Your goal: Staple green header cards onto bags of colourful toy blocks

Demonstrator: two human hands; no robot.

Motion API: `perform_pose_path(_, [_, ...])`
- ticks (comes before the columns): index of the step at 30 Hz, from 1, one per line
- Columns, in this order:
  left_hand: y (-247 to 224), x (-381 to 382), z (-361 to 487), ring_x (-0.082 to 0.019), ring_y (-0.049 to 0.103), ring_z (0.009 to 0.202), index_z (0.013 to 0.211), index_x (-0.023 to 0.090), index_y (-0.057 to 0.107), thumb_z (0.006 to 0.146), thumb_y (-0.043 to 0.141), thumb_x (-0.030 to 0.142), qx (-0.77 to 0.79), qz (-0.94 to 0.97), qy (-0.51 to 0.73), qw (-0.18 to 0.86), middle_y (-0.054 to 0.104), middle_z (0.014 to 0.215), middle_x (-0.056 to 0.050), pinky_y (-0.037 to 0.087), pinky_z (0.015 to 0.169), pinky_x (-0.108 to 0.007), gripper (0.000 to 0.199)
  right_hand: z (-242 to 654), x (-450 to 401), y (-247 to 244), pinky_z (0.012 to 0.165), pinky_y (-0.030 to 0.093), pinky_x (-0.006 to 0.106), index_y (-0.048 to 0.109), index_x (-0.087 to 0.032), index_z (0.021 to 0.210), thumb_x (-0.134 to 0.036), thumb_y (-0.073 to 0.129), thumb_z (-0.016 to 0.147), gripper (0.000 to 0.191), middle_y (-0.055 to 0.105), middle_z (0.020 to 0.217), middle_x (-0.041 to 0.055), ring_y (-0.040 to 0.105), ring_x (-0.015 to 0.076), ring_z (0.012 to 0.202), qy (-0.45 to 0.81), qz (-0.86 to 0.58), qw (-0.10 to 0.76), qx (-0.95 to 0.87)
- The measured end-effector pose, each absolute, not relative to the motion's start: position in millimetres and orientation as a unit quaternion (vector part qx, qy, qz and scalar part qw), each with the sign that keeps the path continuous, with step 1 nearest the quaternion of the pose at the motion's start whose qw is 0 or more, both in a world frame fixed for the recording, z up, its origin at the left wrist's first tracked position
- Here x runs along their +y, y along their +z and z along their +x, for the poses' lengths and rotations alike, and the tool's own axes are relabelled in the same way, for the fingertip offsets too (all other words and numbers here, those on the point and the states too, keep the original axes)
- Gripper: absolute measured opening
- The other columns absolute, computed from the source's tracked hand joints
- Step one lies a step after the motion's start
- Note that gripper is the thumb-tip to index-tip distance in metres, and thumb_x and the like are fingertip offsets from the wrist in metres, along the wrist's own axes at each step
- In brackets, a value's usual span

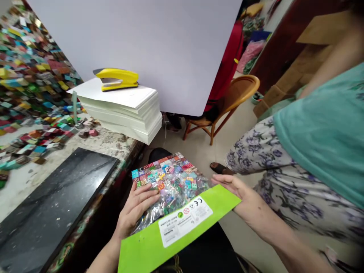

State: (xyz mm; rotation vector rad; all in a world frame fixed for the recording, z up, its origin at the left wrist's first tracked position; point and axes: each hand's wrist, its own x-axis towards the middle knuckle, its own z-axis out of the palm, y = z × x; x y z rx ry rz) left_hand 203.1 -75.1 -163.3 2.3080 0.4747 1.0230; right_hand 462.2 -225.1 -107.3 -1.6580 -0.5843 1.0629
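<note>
In the head view, the left hand point(135, 207) lies with fingers spread flat on a clear plastic bag of small coloured pieces point(170, 185), pressing it from the left, thumb hidden underneath, so it grips the bag's edge. The right hand point(237, 191) is open, palm up, its fingers beneath the right end of the green header card point(159, 237) that closes the bag's lower edge; a white label point(184, 221) sits on that card. The bag is held above the person's lap, just right of the surface point(34, 178). On the surface lie a dark slab point(54, 204), a stack of white cards point(127, 112) with a yellow stapler point(117, 79) on top, and a heap of small coloured squares point(28, 83). A wooden chair point(227, 102) stands on the floor beyond.
</note>
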Motion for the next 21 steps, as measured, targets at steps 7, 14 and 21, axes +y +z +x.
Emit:
perform_pose_path(7, [-165,-77,197,-0.024,0.050,0.115,0.118,0.028,0.057,0.087,0.050,0.037,0.179,0.872,0.356,0.286,0.065,0.110,-0.005,0.016,0.111,-0.052,0.033,462,-242,-127,0.090,0.045,0.036,0.051,-0.023,0.080,-0.018,0.065,0.068,0.020,0.054,0.123,0.0054,0.052,0.0230,0.114,0.427,-0.699,0.493,-0.291])
perform_pose_path(14, [-165,-76,196,-0.022,0.050,0.115,0.116,0.028,0.059,0.087,0.051,0.035,0.191,0.868,0.355,0.290,0.065,0.110,-0.004,0.015,0.112,-0.050,0.031,459,-240,-117,0.085,0.047,0.039,0.055,-0.025,0.077,-0.018,0.058,0.061,0.018,0.060,0.115,0.0030,0.057,0.0250,0.104,0.401,-0.733,0.454,-0.309])
perform_pose_path(21, [-166,-74,192,-0.020,0.049,0.117,0.116,0.025,0.058,0.088,0.050,0.032,0.173,0.879,0.335,0.294,0.065,0.111,-0.005,0.016,0.112,-0.047,0.030,467,-245,-121,0.096,0.038,0.046,0.065,-0.032,0.076,-0.016,0.047,0.055,0.032,0.063,0.112,0.0012,0.053,0.0296,0.110,0.306,-0.770,0.368,-0.422])
